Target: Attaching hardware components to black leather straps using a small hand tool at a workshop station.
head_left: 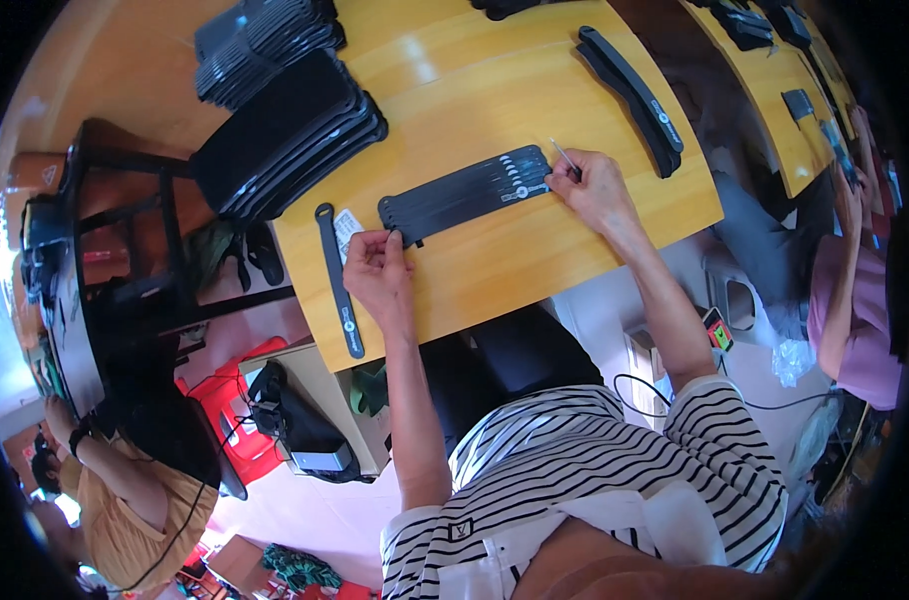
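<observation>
Several flat black straps [455,205] lie side by side in an overlapping row on the wooden table, with white printed marks near their right ends. My left hand [380,282] is closed in a pinch at the near left corner of the row, on the end of a strap. Between the fingers of my right hand [603,195] is a thin, pale pen-like tool [567,155], held beside the printed ends; its exact kind is unclear. One single strap [339,290] lies left of my left hand, partly over a white printed label [347,228].
A small pile of straps [630,100] lies toward the right edge of the table [495,300]. Stacks of black pieces [285,130] stand at the far left. A person in a yellow top [140,510] is at left, another in pink [860,310] at right.
</observation>
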`<state>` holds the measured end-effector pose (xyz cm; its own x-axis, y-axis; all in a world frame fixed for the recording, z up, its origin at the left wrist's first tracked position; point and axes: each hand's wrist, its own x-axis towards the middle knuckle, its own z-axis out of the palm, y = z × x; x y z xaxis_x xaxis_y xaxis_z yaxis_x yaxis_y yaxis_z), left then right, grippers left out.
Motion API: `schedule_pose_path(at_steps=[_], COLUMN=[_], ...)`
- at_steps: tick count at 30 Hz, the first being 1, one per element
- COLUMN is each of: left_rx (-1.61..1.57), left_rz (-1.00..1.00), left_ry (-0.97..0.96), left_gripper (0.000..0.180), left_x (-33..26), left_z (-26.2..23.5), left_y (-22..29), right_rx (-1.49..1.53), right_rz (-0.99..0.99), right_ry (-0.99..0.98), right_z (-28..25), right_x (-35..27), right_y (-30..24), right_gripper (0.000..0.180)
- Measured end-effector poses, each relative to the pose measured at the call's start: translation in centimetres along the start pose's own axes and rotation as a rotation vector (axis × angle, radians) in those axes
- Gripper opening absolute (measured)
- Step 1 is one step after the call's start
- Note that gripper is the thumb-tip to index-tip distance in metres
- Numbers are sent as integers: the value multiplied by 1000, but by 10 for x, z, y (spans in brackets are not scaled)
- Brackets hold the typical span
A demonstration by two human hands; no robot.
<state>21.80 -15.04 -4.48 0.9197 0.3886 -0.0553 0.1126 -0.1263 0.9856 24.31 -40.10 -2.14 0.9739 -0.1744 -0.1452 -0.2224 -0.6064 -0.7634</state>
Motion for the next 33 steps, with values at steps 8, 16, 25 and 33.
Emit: schedule_pose_path(at_steps=[8,16,25,33], left_rx=[9,130,-69,895], left_rz=[58,128,0,238], left_ry=[9,53,-18,122], left_gripper=[6,6,5,38], left_x=[-1,-1,0,-34], left_z=[1,0,-24,-99], left_y=[-5,-7,1,6], right_rx=[-24,-20,387,531], right_rz=[4,-1,86,-21], right_ry=[-2,35,-213,-137], right_z=[2,5,-11,-18], right_x=[3,2,0,-55], right_y=[5,6,12,-1], right_gripper=[12,14,14,12])
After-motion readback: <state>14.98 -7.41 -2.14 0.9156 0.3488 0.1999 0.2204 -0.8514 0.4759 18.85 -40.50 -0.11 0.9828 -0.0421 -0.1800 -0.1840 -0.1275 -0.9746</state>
